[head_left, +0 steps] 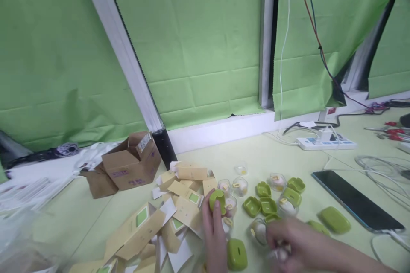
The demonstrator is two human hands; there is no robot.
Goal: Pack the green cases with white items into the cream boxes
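My left hand [213,226] is closed around a small green flower-shaped cup [218,201], tilted in the fingers. My right hand [293,239] is curled and blurred by motion, with something small, pale and shiny [282,252] at its fingertips that I cannot make out. Between and beyond the hands lie several similar green cups [268,205]. Clear rounded containers with pale contents and yellow tabs [240,186] are scattered among them. A green rounded case piece with a slot [237,254] lies beside my left wrist, and a smooth green one [335,219] lies farther right.
Opened tan cartons [137,226] are heaped on the left, before a brown cardboard box [131,162]. To the right are a phone [357,200], a white power strip [326,143] and loose cables [384,170]. Green blinds [205,42] hang behind.
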